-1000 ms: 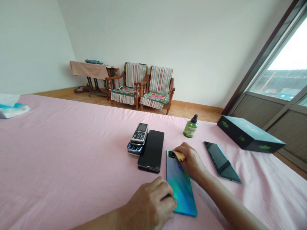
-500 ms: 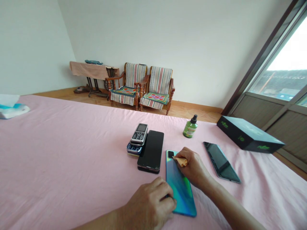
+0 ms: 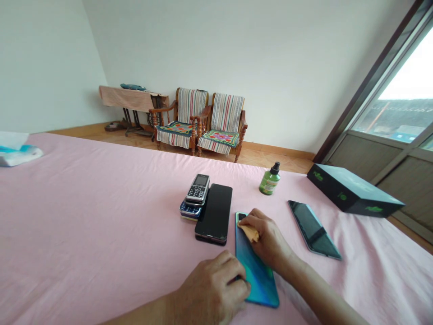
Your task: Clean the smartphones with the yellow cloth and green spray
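Note:
A blue-green smartphone (image 3: 260, 282) lies back side up on the pink cloth. My left hand (image 3: 216, 284) has its fingers curled against the phone's lower left edge, holding it there. In my right hand (image 3: 269, 239) is a folded yellow cloth (image 3: 250, 232), pinched and pressed on the phone's back just below the dark camera block (image 3: 241, 216). The right hand hides part of the phone's upper right side. Just to the left lies a black smartphone (image 3: 216, 212), apparently stacked on another, beside a silver keypad phone (image 3: 198, 189) resting on a blue one (image 3: 190, 209).
A green spray bottle (image 3: 269, 180) stands beyond my right hand. To the right lie a dark-screened smartphone (image 3: 314, 230) and a black box (image 3: 352, 192) with green lettering. A tissue pack (image 3: 23, 155) is at the far left of the pink sheet (image 3: 101, 216). Two wooden armchairs stand behind.
My right hand has shifted slightly left with the cloth, which now lies closer to the phone's left edge, and the fingers cover part of the camera block. My left hand stays at the phone's edge.

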Motion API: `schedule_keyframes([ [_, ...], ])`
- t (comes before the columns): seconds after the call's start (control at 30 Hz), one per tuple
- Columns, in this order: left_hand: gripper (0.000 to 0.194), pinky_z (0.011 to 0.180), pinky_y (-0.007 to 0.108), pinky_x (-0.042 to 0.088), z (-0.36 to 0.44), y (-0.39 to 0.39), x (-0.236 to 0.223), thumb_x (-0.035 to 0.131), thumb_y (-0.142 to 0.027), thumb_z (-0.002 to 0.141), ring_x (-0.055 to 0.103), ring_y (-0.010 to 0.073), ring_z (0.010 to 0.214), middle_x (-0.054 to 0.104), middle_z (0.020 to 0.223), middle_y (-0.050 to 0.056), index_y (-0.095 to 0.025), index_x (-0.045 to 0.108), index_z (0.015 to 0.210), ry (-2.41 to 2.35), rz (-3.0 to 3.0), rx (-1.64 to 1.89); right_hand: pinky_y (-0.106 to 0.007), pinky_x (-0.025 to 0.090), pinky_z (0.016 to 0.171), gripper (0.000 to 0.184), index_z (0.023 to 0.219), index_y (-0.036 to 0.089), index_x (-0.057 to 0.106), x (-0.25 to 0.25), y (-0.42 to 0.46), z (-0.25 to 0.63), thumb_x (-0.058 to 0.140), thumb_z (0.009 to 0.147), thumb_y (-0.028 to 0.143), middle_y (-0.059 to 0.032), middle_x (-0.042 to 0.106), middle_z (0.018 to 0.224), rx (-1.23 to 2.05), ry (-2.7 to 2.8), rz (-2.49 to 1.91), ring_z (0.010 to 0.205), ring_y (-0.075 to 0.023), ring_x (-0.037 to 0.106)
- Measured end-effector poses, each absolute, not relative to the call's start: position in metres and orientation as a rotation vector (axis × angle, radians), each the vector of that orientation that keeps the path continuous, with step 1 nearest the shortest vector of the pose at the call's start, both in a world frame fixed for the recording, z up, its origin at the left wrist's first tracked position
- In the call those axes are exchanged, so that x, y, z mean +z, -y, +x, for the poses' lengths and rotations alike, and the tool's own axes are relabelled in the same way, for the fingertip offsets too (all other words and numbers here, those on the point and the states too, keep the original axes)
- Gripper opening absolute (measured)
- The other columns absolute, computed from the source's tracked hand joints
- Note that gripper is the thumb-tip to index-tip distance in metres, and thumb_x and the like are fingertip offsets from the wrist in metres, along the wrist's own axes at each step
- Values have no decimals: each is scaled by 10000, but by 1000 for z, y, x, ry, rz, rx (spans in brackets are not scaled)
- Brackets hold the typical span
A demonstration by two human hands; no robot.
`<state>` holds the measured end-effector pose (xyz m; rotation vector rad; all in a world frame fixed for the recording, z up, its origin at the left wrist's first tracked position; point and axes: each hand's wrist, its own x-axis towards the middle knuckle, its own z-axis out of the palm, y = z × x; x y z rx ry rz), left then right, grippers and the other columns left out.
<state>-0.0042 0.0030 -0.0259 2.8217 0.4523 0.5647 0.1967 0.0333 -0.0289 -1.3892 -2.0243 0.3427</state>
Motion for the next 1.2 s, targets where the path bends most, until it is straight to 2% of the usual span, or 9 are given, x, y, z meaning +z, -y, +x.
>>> schedule_keyframes([
  [0.33,64,737,254,484,-4,-3,-28,596,-170,915,540,184,881,629,990,28,-192,599,975,-464,2811,587,-237,374,570,263,699,182,677,-24,-41,219,512,681,-22,-18,581,714,209,2029,-1574,608,-130,552],
  [0.63,80,765,260,488,-2,8,-20,603,-128,906,552,186,907,627,981,28,-192,599,953,-615,2780,645,-251,429,636,245,811,189,715,-33,-55,223,544,749,24,-35,609,786,243,1968,-1514,708,-158,601],
  [0.87,60,760,263,487,-3,8,-20,575,-155,930,547,187,899,631,977,33,-197,603,963,-586,2777,650,-256,442,617,193,754,170,703,-29,-65,219,553,774,50,-46,625,776,326,1941,-1505,690,-162,610],
  [1.03,51,751,254,496,-3,9,-19,571,-182,936,546,188,901,630,982,32,-206,596,972,-604,2807,666,-243,444,607,229,730,167,701,-27,-72,216,539,737,5,-44,631,766,371,1957,-1490,674,-154,609],
  [1.2,84,731,244,491,-3,-1,-31,659,-203,882,547,180,884,634,981,11,-210,603,944,-513,2801,626,-236,447,634,329,748,174,699,-31,-79,210,493,660,-67,-34,629,790,386,1966,-1472,698,-148,604],
])
